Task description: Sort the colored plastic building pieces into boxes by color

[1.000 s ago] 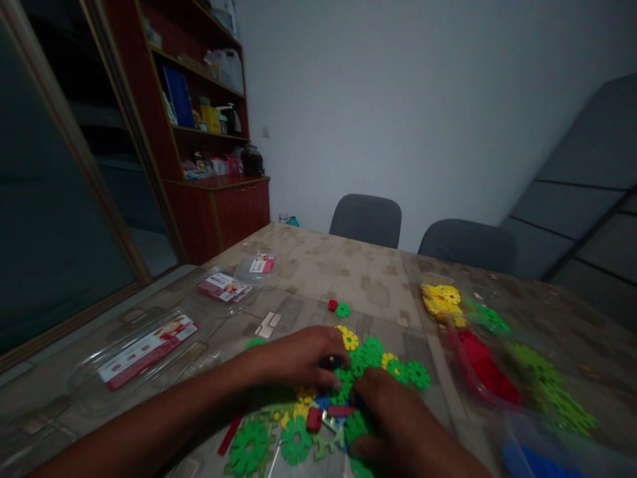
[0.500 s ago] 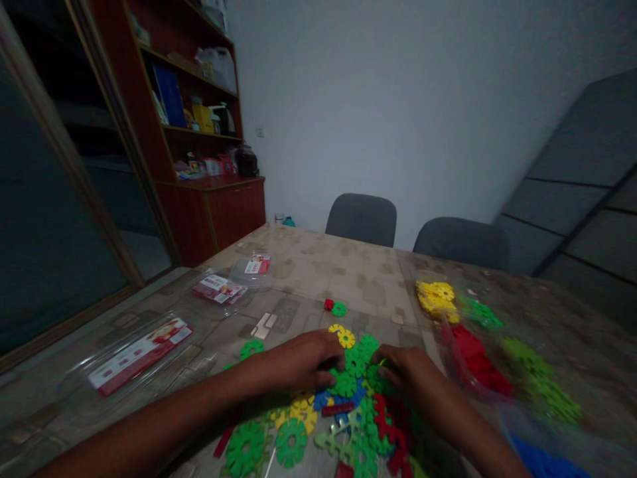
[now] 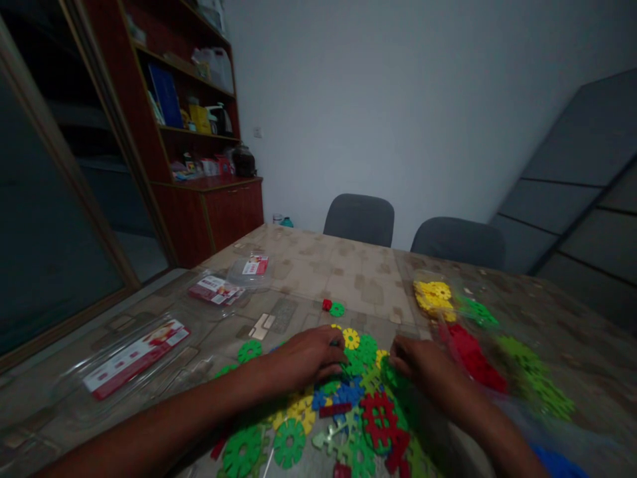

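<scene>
A heap of flat plastic snowflake discs in green, yellow, red and blue lies on the table in front of me. My left hand rests palm down on the heap's far left side, fingers curled onto green and yellow discs. My right hand lies on the heap's far right side, fingers bent over green discs; what they hold, if anything, is hidden. A big red disc shows between my forearms.
Clear bags of yellow, red and green discs lie at the right. Clear packets with red labels lie left. A lone red piece and green disc sit mid-table. Two grey chairs stand beyond; a wooden cabinet is far left.
My right hand has moved away from me and to the right across the heap, uncovering red discs. My left hand shifted slightly forward. The camera view drifted a little.
</scene>
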A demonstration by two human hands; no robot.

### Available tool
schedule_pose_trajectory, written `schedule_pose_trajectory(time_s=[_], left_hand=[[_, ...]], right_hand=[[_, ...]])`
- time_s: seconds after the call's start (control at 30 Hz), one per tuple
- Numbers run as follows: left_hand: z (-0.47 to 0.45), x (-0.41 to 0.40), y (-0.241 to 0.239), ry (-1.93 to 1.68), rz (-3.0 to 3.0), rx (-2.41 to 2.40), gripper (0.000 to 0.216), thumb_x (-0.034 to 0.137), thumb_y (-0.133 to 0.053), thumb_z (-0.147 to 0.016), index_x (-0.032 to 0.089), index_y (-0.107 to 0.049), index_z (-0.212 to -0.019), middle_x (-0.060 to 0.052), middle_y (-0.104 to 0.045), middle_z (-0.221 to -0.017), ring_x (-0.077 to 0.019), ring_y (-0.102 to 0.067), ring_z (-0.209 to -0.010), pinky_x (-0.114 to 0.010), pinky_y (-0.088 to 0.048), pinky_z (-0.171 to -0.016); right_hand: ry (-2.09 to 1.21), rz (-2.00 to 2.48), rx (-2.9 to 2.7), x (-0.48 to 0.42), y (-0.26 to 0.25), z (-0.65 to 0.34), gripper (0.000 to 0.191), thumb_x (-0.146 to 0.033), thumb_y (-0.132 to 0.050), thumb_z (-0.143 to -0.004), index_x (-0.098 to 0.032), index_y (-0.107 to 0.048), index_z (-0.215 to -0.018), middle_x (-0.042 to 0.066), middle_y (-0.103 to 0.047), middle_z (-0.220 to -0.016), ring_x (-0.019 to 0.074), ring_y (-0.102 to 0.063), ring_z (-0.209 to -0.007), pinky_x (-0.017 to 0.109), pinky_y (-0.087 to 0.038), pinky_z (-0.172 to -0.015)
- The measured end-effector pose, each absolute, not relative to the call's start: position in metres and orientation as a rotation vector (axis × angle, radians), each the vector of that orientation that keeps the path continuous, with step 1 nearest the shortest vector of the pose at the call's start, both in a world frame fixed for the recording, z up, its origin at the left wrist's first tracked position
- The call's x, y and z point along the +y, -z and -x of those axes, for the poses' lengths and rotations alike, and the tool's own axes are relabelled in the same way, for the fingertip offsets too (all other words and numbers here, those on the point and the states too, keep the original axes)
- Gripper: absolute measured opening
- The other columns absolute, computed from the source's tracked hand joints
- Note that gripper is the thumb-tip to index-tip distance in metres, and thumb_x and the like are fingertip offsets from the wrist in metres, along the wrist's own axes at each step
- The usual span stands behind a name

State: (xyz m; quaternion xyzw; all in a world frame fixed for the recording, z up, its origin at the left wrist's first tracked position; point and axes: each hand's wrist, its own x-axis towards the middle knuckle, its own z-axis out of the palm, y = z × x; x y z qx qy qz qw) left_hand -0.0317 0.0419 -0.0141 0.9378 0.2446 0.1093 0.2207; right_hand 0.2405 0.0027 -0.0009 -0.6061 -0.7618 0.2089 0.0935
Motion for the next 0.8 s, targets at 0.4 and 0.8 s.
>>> schedule_pose_trajectory(time_s=[0.4, 0.8], left_hand=[[0.04, 0.055, 0.016, -0.354, -2.362, 0.795, 0.014, 0.024, -0.06, -0.097, 0.018, -0.06, -0.084, 0.003, -0.058, -0.073, -0.0156, -0.057, -0.069, -0.024, -0.038, -0.062], [0.035, 0.048, 0.026, -0.269, -2.391, 0.804, 0.054, 0.02, -0.078, -0.085, 0.021, -0.06, -0.136, -0.013, -0.066, -0.129, -0.0307, -0.062, -0.115, -0.041, -0.045, -0.101]], right_hand=[[-0.408, 2.22, -2.246, 0.002, -0.011, -0.231, 0.024, -0.013, -0.045, -0.098, -0.015, -0.069, -0.102, 0.018, -0.076, -0.099, 0.0287, -0.072, -0.094, 0.032, -0.043, -0.072], [-0.348, 2.327, -2.26, 0.0, 0.005, -0.233, 0.036, -0.002, -0.043, -0.094, -0.011, -0.071, -0.114, 0.022, -0.074, -0.115, 0.027, -0.071, -0.109, 0.029, -0.048, -0.085]])
